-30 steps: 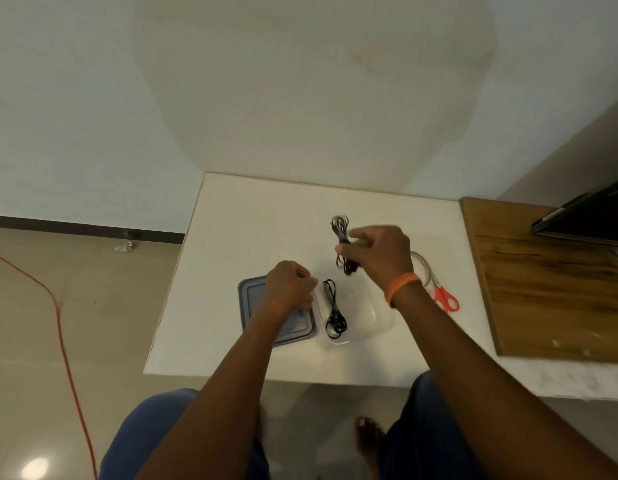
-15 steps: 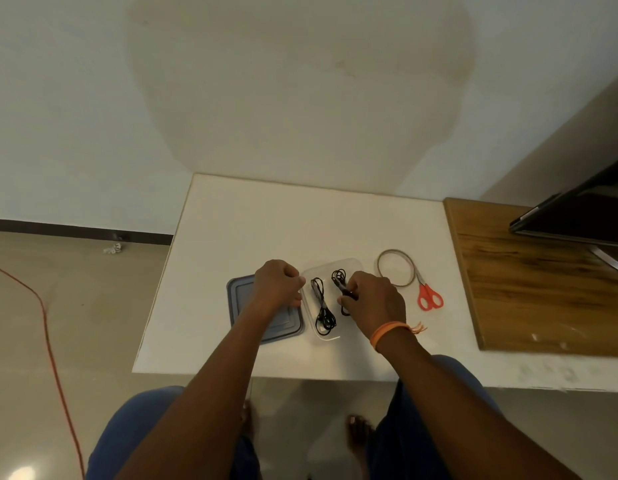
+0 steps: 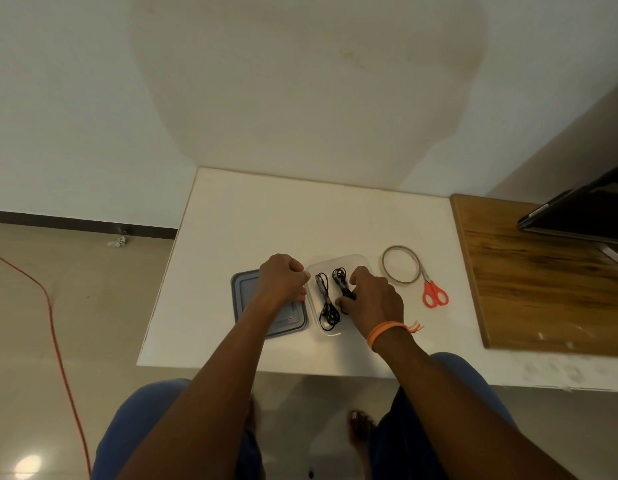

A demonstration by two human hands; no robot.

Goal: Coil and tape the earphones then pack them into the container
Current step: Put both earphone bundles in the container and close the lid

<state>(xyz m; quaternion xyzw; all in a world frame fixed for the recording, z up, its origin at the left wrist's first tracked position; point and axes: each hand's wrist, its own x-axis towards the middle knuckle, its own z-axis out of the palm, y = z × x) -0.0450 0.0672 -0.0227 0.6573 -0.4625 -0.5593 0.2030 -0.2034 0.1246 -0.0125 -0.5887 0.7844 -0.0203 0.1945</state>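
Observation:
A clear plastic container [image 3: 356,263] sits on the white table [image 3: 300,209]. One coiled black earphone bundle [image 3: 325,301] lies along its left side. My right hand [image 3: 375,299] pinches a second coiled earphone bundle [image 3: 340,278] and holds it low inside the container, to the right of the first. My left hand [image 3: 283,278] is curled at the container's left rim, partly over the grey lid [image 3: 245,289]; whether it grips the rim is hidden.
A roll of tape [image 3: 401,268] and red-handled scissors [image 3: 434,294] lie to the right of the container. A wooden board [image 3: 542,289] with a dark screen [image 3: 584,216] covers the right side. An orange cable [image 3: 54,327] runs across the floor.
My right hand has brought the second earphone bundle from above the table's middle down into the container. The left hand stayed by the container's left rim.

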